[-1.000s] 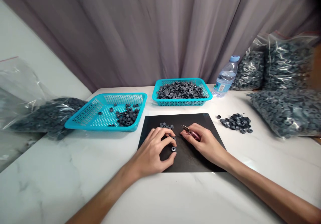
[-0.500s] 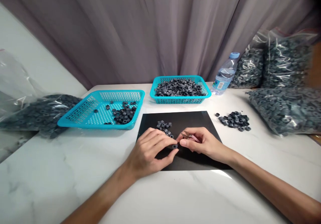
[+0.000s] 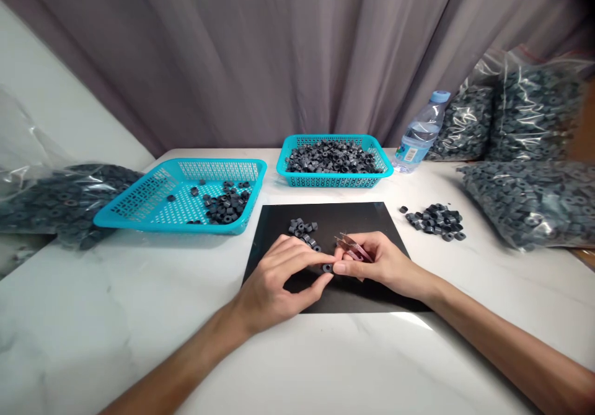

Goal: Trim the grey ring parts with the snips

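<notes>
Above the black mat [image 3: 367,217], my left hand [image 3: 279,279] pinches a small dark grey ring [image 3: 327,268] between thumb and forefinger. My right hand [image 3: 381,263] meets its right side, thumb and forefinger tips against or very near the ring. Tucked in the right fingers is a small pink-handled cutting tool, seemingly snips [image 3: 356,248], blades pointing up and left; its lower part is hidden. Just beyond my left hand lies a little group of similar rings [image 3: 302,226] on the mat.
A blue basket [image 3: 181,224] with some rings stands left, another blue basket [image 3: 334,181] full of them at the back. A loose ring pile [image 3: 434,220] lies right of the mat. Bagged rings [image 3: 534,204] and a water bottle [image 3: 418,136] stand right; another bag [image 3: 83,198] lies left.
The left forefinger has stretched further right over the ring, up to the right fingertips. The snips have tilted and their blades show more. The view has shifted slightly.
</notes>
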{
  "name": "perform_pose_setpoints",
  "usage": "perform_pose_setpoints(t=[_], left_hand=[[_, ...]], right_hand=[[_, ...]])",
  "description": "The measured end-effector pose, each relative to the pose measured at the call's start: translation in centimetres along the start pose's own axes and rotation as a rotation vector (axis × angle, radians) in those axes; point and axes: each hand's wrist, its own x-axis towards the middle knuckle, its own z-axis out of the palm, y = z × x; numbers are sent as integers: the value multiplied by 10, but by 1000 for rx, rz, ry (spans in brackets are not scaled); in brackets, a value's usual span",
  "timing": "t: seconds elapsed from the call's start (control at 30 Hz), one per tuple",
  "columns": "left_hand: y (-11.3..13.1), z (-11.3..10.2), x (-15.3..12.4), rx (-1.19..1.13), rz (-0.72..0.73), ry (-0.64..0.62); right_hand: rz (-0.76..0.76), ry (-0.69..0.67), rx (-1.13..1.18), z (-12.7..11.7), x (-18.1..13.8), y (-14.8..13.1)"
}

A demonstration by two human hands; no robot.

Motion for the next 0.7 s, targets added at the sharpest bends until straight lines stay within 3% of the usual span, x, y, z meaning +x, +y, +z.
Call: perform_pose_setpoints(t=[0.17, 0.43, 0.6, 0.7], left_hand=[[1, 1, -2, -100, -141, 28], [0, 0, -4, -402, -446, -28], [-2, 1, -2, -493, -504, 24], [-4, 1, 0, -557, -536, 47]], right_hand=[[-4, -14, 14, 0, 0, -2], [-29, -44, 4, -2, -2, -2], [-102, 69, 24, 0, -2, 3], [-173, 186, -97, 3, -4, 4]])
